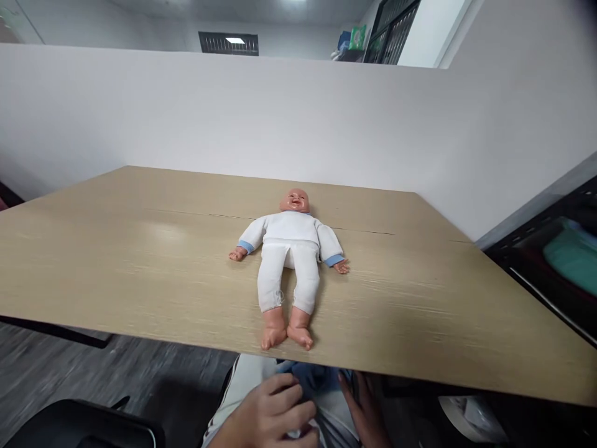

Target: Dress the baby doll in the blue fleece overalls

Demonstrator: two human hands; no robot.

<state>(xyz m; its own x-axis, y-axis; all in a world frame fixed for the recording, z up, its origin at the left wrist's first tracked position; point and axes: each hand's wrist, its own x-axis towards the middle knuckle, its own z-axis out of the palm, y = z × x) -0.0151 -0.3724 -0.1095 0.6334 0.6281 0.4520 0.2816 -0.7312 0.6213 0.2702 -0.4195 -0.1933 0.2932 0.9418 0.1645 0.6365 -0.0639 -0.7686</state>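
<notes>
A baby doll (290, 261) in a white suit with blue cuffs lies on its back near the middle of the wooden table (140, 249). Its bare feet point at me and reach close to the front edge. Both my hands are below that edge, in my lap. My left hand (270, 415) has its fingers curled over a bundle of white and blue cloth (313, 376). My right hand (362, 407) lies against the right side of the same cloth. It is in the table's shadow and its fingers are partly hidden.
A white partition wall (280, 112) stands behind and to the right of the table. A dark shelf (550, 261) holding a green item is at the right. A black chair (69, 426) sits at the lower left on the grey floor.
</notes>
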